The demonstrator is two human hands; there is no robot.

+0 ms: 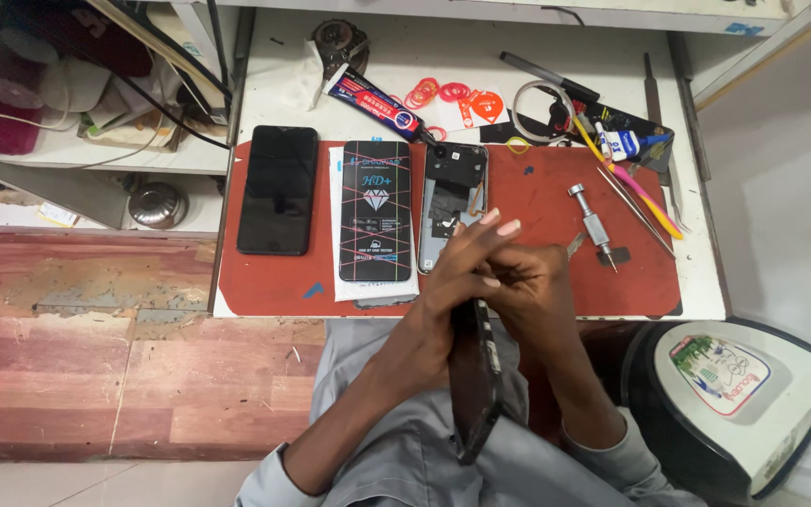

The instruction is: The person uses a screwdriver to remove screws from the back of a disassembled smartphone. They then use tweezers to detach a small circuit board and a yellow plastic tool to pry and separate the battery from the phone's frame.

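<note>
A red rectangular work mat [556,282] covers the white bench, and at its six o'clock edge a dark slab-like phone [474,376] stands on edge over the person's lap, clamped between both hands. The left hand [457,268] wraps its top end with fingers extended toward one o'clock, while the right hand [527,286] is curled against it from three o'clock. At eleven o'clock lie a black glossy smartphone [277,190], a boxed screen protector [375,211], an opened phone chassis [452,192]; a small metal screwdriver [591,223] lies at two o'clock.
</note>
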